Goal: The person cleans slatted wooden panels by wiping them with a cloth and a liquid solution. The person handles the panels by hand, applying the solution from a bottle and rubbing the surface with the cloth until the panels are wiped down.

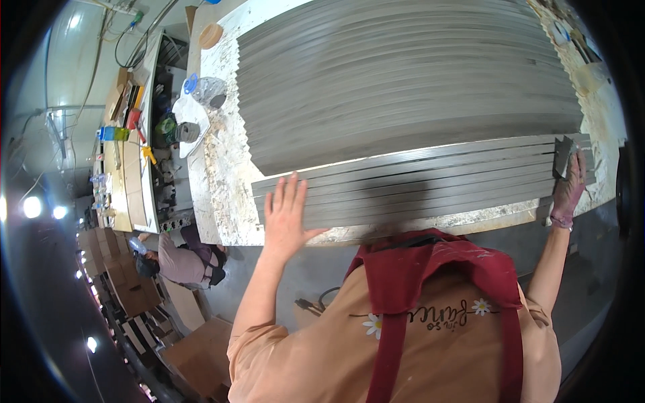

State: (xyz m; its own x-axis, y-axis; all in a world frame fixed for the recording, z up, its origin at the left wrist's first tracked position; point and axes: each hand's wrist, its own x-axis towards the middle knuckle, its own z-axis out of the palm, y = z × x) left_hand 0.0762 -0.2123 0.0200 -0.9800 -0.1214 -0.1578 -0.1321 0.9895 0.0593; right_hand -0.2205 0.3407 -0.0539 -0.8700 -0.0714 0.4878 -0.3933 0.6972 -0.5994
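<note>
Several long grey strips [416, 176] lie side by side along the near edge of the worktable. My left hand [285, 216] rests on their left end, fingers stretched and spread, holding nothing. At the right end, my right hand [570, 191], in a pinkish glove, has its fingers closed around a flat dark grey piece [563, 153]. That piece is against the strips' ends; its exact kind cannot be made out. Just beyond, a wide block of many similar grey strips [403, 80] covers most of the table, its side edges stepped.
The white, stained worktable [222, 174] shows around the strips. On its left stand a clear plastic bottle [209, 91], a jar [187, 131] and a tan round lid [211, 35]. Further left are a cluttered bench [131, 181], a crouching person [181, 258] and cardboard boxes [198, 352].
</note>
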